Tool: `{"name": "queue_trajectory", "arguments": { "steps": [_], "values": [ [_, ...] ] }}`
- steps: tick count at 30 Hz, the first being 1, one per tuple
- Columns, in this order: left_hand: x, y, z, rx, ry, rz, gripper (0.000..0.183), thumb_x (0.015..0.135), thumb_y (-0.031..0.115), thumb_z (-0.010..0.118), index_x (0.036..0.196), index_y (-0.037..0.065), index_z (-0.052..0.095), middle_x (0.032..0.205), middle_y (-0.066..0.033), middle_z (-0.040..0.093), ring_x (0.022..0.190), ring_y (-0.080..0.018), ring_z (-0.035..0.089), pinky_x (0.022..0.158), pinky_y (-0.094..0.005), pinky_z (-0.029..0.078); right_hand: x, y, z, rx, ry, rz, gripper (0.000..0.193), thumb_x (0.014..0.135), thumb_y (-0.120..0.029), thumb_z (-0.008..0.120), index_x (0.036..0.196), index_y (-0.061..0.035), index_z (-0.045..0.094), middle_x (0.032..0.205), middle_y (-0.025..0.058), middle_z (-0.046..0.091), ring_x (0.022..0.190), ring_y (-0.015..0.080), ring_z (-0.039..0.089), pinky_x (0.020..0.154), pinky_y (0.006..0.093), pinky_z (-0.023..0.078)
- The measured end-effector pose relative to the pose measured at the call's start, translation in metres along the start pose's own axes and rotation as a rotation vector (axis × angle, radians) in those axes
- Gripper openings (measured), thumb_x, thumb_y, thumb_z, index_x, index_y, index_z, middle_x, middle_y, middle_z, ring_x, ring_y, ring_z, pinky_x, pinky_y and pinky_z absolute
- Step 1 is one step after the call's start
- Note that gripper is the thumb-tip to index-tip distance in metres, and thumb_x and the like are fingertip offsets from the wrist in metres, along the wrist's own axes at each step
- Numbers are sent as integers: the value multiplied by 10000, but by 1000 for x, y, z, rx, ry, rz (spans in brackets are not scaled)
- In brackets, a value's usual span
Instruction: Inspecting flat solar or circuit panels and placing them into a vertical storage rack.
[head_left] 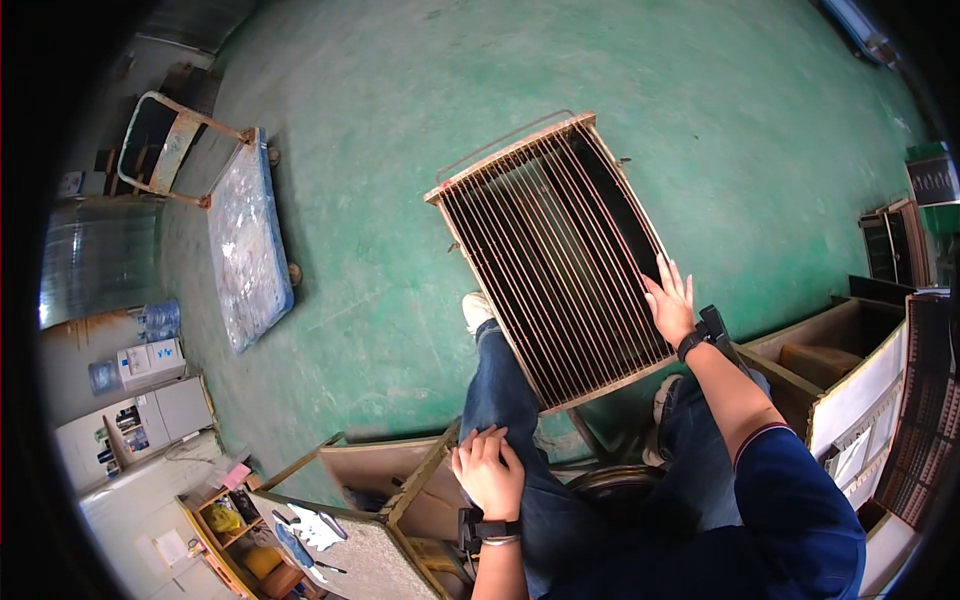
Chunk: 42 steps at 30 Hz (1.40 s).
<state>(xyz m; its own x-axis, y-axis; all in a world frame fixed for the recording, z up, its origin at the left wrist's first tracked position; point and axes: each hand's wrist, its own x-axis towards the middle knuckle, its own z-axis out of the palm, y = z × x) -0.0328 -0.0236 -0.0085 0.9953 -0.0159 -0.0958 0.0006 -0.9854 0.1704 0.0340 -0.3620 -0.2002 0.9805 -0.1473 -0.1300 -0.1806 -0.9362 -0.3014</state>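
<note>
The rack (553,262) with thin bars is in the middle of the frame. The right hand (672,303) touches its right edge, fingers out straight, not closed around it. The left hand (488,472), low in the middle, rests loosely on 1 leg (497,380). 1 blue cart (247,240) stands at upper left.
</note>
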Motion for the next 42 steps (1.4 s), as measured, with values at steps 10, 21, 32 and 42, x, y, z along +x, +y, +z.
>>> {"name": "queue_trajectory", "arguments": {
  "steps": [10, 21, 32, 42],
  "values": [
    [-4, -7, 3, -28, 43, 12, 143, 772, 106, 578, 883, 125, 665, 950, -7, 656, 999, -235, 559, 912, -388, 386, 2, 7, 21, -44, 137, 33, 238, 851, -136, 564, 1079, -111, 629, 1511, 43, 224, 1382, 257, 216, 1086, 576, 145],
    [-7, -10, 6, -136, 91, 18, 143, 771, 146, 564, 857, 130, 678, 911, -33, 660, 1008, -239, 561, 947, -439, 361, -19, -17, -136, 327, 221, 0, 256, 904, -185, 500, 908, 42, 618, 779, 290, 580, 796, 461, 559, 664, 441, 495],
    [-69, 31, -34, -1767, -389, -29, 286, 903, 129, 584, 1182, 78, 551, 1185, -85, 589, 1087, -189, 554, 927, -324, 431, -152, -122, -259, 1925, 120, 197, 278, 929, -176, 548, 1156, -15, 540, 1053, 54, 629, 868, 142, 629, 787, 286, 521],
    [-114, -15, -79, -2254, -161, -285, 377, 890, 112, 595, 1253, 88, 493, 1239, -47, 545, 1153, -207, 504, 1007, -383, 390, -174, -62, -287, 2065, 411, -10, 470, 985, -236, 414, 1372, 13, 318, 1300, 181, 473, 1160, 216, 516, 993, 313, 451]
  ]
}}
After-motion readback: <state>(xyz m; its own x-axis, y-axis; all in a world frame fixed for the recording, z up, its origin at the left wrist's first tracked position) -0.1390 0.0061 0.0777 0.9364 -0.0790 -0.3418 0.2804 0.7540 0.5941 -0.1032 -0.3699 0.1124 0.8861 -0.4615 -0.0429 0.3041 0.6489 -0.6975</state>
